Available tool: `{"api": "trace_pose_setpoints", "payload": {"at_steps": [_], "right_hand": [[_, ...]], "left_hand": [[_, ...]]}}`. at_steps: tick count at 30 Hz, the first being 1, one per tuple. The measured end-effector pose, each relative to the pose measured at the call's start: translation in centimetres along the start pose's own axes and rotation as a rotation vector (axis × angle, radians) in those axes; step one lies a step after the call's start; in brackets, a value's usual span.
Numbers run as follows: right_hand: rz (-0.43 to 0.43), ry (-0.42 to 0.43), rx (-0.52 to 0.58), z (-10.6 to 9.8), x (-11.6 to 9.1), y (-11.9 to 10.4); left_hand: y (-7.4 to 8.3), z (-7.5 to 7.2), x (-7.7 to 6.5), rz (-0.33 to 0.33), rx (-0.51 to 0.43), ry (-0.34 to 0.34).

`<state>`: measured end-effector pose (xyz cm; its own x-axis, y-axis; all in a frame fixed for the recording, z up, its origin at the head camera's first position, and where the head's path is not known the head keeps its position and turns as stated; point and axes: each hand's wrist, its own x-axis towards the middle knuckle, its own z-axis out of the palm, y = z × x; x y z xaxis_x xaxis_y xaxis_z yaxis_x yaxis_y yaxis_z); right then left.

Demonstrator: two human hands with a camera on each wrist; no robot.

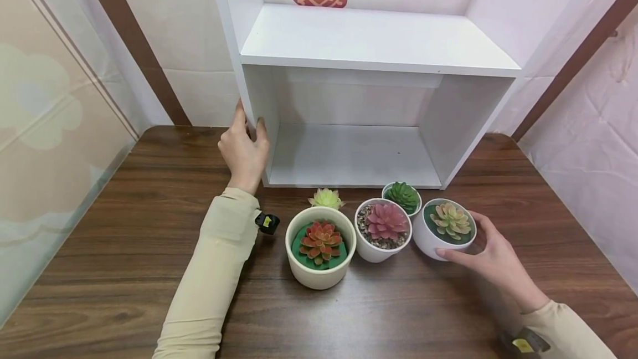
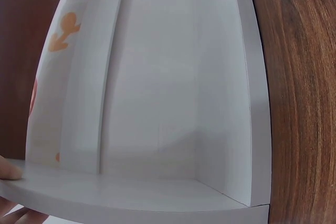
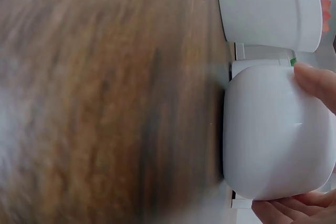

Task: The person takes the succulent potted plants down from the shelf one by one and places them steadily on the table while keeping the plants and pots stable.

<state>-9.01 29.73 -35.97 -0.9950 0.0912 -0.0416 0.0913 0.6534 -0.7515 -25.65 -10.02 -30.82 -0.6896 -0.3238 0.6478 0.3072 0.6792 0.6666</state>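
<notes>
My left hand [image 1: 244, 151] grips the front edge of the left side panel of a white shelf unit [image 1: 379, 40], thumb inside and fingers outside. In the left wrist view only the thumb and some fingers show at the panel [image 2: 131, 200]. My right hand [image 1: 503, 265] holds a white potted succulent [image 1: 451, 221] with pale green, pink-tipped leaves, thumb in front and fingers at the far right side. The right wrist view shows this round white pot [image 3: 273, 135] between thumb and fingers, its base at the wooden tabletop.
Left of the held pot stand a pink succulent in a white pot [image 1: 384, 229], a dark green one [image 1: 402, 197] behind it, a red one in a cream pot [image 1: 319, 248], and a yellow-green one [image 1: 326, 198] partly hidden. They stand before the shelf on a brown table [image 1: 379, 314].
</notes>
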Motion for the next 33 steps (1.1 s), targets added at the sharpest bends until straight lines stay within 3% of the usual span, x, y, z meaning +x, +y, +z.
{"api": "trace_pose_setpoints", "payload": {"at_steps": [17, 22, 29, 33], "right_hand": [[0.004, -0.012, 0.004, 0.4, -0.1, 0.0], [-0.006, -0.018, 0.005, 0.6, -0.3, 0.3], [-0.031, -0.049, 0.071, -0.3, -0.4, 0.0], [-0.103, 0.007, 0.076, -1.4, -0.5, -0.6]], "left_hand": [[0.0, 0.0, 0.0, 0.015, 0.013, -0.01], [-0.2, -0.4, 0.0, 0.036, 0.035, -0.067], [-0.3, -1.6, -0.4, 0.033, 0.137, -0.173], [0.0, -2.3, -1.1, 0.046, 0.142, -0.158]]}}
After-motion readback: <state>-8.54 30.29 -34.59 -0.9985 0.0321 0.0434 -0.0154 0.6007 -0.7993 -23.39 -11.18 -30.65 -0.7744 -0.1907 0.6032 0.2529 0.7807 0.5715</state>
